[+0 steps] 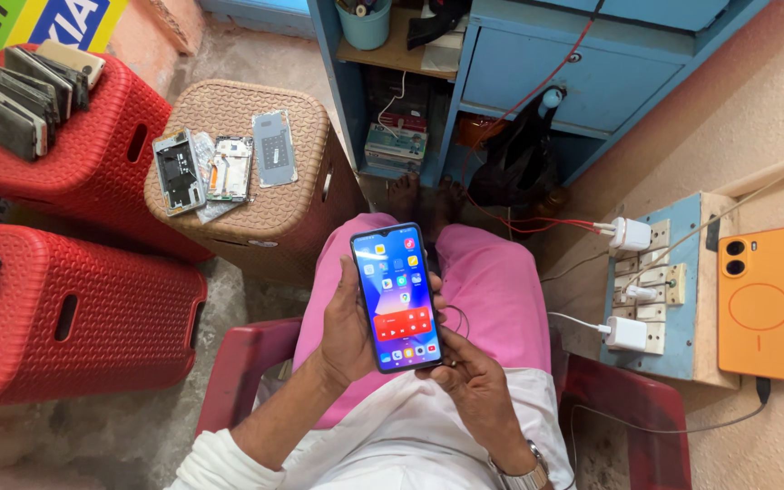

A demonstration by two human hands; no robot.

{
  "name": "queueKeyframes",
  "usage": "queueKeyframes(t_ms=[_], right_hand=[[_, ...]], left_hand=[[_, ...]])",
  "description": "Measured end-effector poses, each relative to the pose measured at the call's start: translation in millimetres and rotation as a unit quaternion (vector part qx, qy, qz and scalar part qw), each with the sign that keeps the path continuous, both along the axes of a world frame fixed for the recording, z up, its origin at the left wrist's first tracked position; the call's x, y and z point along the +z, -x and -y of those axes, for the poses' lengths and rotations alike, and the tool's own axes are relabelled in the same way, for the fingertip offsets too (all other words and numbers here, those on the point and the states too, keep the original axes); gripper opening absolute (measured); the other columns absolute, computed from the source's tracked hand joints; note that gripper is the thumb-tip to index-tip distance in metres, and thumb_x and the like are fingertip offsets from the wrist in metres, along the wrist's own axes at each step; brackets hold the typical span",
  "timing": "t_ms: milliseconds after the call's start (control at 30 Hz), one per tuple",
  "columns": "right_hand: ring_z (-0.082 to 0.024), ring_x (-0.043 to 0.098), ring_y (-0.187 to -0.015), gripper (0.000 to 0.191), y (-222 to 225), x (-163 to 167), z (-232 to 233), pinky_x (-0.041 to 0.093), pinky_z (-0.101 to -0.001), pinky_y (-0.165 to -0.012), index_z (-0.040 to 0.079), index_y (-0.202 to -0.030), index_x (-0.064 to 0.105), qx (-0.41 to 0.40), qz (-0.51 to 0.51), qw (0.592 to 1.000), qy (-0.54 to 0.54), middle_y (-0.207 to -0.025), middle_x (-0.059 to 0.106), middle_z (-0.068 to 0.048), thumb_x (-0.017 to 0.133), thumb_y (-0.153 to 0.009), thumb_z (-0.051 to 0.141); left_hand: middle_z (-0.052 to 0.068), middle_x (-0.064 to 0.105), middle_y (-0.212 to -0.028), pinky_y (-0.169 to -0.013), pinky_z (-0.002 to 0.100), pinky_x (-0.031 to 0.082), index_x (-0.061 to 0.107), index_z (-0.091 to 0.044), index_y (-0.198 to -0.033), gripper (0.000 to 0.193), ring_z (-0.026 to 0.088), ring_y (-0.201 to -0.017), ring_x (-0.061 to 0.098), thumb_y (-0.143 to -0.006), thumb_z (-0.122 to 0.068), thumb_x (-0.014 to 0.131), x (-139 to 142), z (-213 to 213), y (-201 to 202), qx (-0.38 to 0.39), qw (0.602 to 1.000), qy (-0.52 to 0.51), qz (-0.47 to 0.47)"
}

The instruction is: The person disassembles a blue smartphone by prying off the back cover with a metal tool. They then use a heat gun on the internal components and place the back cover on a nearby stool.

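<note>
A lit smartphone (397, 297) is being held over a pink-clad lap, the left hand (348, 328) wrapping its edge while the right hand (475, 381) is steadying its bottom corner. The person seems to be checking the screen; any tap calls for a freed thumb. Opened phones (215, 168) are lying on a wicker stool (256, 204) nearby.

The smartphone (396, 298) in my left hand (348, 328) has a glossy glass screen, smooth and bright; my right hand (475, 386) touches its lower edge. On my wrist sits a shiny metal watch (524, 474). At ten o'clock the brown stool (256, 195) is matt woven-pattern plastic, and the red stools (83, 318) at nine o'clock are textured plastic with a slight sheen. At three o'clock the orange phone (764, 304) looks matt and smooth, lying on a painted wooden switchboard (682, 272). My pink trousers (492, 290) are soft cloth.
</note>
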State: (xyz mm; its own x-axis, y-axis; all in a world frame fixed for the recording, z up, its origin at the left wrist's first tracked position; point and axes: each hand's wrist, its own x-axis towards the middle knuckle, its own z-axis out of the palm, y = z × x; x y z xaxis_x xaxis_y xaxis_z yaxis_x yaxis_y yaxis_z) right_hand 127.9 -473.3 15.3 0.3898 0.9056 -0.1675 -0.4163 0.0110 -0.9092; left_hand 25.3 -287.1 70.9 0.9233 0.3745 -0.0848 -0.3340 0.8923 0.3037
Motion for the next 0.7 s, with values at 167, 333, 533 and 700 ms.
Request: queueKeyframes(t_ms=[167, 333, 533, 700], right_hand=[[-0.023, 0.071, -0.107, 0.057, -25.3, 2.7, 2.5, 0.058, -0.0337, -0.096, -0.005, -0.145, 0.052, -0.034, -0.003, 0.999, -0.002, -0.12, 0.07, -0.017, 0.065, -0.098, 0.023], [-0.022, 0.073, -0.096, 0.047, -74.7, 17.7, -17.2, 0.061, -0.0333, -0.086, -0.006, -0.136, 0.06, -0.146, 0.042, 0.987, 0.058, -0.11, 0.073, -0.016, 0.058, -0.102, 0.026], [-0.02, 0.071, -0.096, 0.041, -156.8, 6.0, -70.8, 0.06, -0.0313, -0.086, -0.005, -0.134, 0.061, -0.24, 0.058, 0.963, 0.106, -0.109, 0.072, -0.015, 0.059, -0.103, 0.021], [-0.022, 0.071, -0.096, 0.034, -259.8, -45.8, -139.4, 0.061, -0.0335, -0.088, -0.004, -0.129, 0.061, -0.304, -0.045, 0.948, 0.081, -0.109, 0.071, -0.014, 0.063, -0.1, 0.014]], left_hand=[[0.016, 0.066, -0.121, -0.093, 0.045, 0.059, 0.052, -0.004, -0.145, 0.085, 0.027, -0.104, 0.07, -0.101, -0.075, 0.033, -4.4, -4.3, -6.9, -0.014, 0.998, 0.061, 0.021], [0.016, 0.069, -0.115, -0.089, 0.047, 0.06, 0.056, -0.002, -0.134, 0.086, 0.027, -0.099, 0.072, -0.095, -0.076, 0.034, -21.2, -16.8, -34.3, -0.007, 0.998, -0.023, -0.059], [0.013, 0.071, -0.109, -0.086, 0.048, 0.061, 0.06, -0.001, -0.126, 0.079, 0.026, -0.094, 0.072, -0.096, -0.071, 0.038, -65.6, -42.0, -70.3, -0.005, 0.99, -0.029, -0.139], [0.012, 0.072, -0.105, -0.085, 0.043, 0.06, 0.061, 0.0, -0.122, 0.056, 0.025, -0.092, 0.072, -0.098, -0.05, 0.053, -115.4, -64.5, -89.1, -0.065, 0.983, 0.012, -0.17]])
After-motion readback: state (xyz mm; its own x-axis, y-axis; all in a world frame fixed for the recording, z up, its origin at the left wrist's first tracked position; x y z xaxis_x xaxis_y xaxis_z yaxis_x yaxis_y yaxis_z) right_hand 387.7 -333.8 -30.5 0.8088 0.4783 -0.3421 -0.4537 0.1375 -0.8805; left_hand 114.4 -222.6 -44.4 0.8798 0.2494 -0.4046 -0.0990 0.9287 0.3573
